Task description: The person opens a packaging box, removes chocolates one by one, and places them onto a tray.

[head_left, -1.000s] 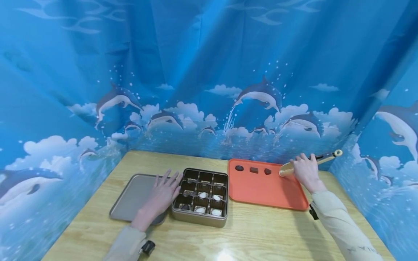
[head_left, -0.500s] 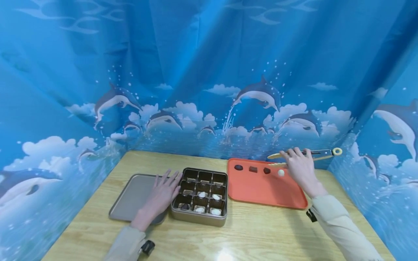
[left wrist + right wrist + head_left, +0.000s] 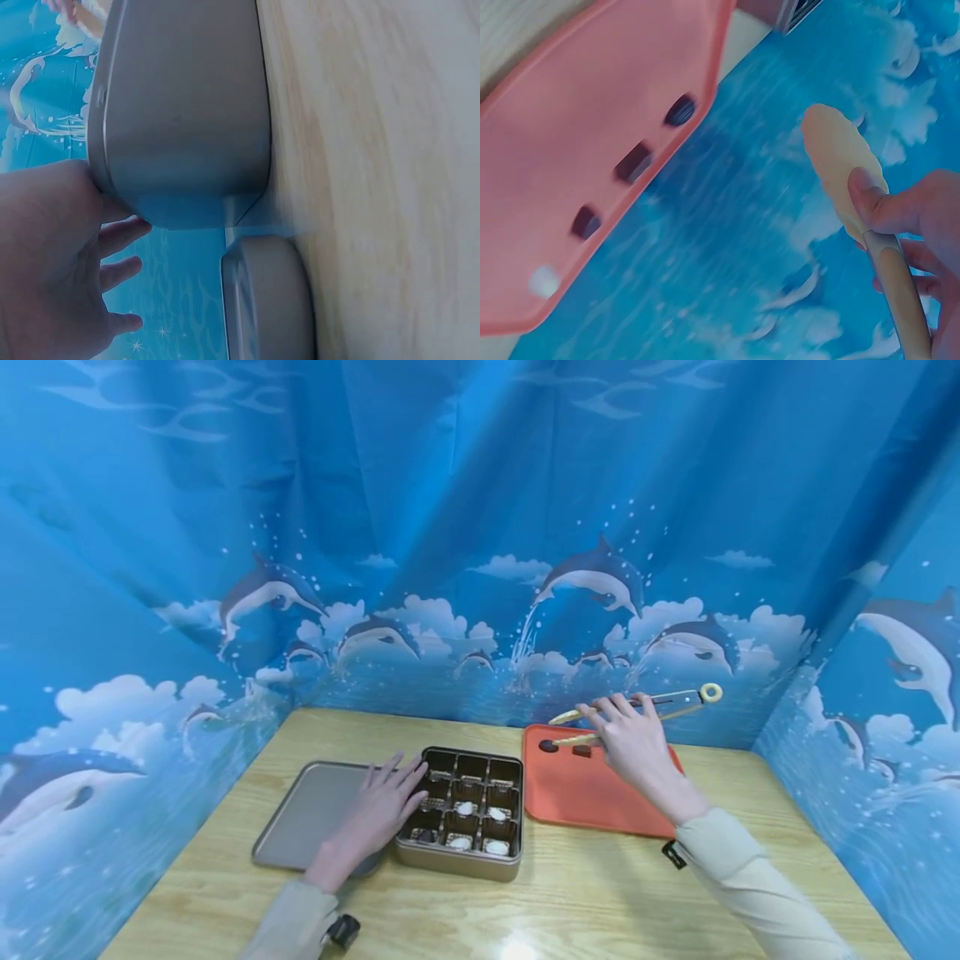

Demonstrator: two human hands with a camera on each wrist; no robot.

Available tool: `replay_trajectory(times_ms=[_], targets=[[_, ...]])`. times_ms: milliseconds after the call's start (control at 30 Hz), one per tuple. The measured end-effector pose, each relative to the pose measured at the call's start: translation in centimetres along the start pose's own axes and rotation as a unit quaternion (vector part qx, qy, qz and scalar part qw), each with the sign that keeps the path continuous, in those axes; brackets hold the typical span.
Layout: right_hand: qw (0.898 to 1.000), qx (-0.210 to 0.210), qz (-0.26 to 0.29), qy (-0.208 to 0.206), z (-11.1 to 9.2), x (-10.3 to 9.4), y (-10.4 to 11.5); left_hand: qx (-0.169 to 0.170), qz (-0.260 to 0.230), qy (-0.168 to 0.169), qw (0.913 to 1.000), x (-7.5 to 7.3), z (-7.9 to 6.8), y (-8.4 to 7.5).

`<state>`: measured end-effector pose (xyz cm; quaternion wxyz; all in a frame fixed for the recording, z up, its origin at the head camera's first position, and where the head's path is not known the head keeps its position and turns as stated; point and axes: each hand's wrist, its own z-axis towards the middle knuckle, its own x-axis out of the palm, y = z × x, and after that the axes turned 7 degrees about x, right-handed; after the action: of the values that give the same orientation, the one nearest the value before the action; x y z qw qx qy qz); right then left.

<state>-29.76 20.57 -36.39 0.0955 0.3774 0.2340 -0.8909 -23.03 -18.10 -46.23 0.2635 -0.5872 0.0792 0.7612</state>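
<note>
My right hand grips a pair of tongs above the orange-red tray; the tongs' two cream tips stand apart with nothing between them. Along the tray's far edge lie a dark round chocolate, a brown square one, a dark faceted one and a white piece. The last two are hidden in the head view. My left hand, fingers spread, rests on the left rim of a brown divided tin. White pieces sit in several compartments, and a dark chocolate in the front left one.
A flat grey-brown lid lies left of the tin, partly under my left forearm. Everything stands on a light wooden table. A blue dolphin-print curtain closes off the back and sides.
The tongs have lifted and opened, uncovering the white piece on the tray. My right hand has moved left with them, toward the round and square chocolates. My left hand has barely moved.
</note>
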Motion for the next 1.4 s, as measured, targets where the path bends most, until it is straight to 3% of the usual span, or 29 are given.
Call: replay_trajectory(times_ms=[333,567,900,1400], targets=[[0.996,-0.086,0.033,-0.003,2.5,-0.8,5.3,-0.012,0.001,0.000,0.9999,0.3,0.0,0.0],[0.984,-0.172,0.039,0.035,4.3,-1.4,8.8,-0.015,0.008,0.009,0.9998,0.3,0.1,-0.2],[0.958,-0.272,-0.058,0.073,5.9,-2.1,12.8,-0.015,0.012,0.000,0.9998,0.4,0.1,-0.4],[0.925,-0.337,-0.134,0.116,6.1,-1.1,16.3,-0.023,0.016,-0.002,0.9996,0.5,0.2,-0.5]])
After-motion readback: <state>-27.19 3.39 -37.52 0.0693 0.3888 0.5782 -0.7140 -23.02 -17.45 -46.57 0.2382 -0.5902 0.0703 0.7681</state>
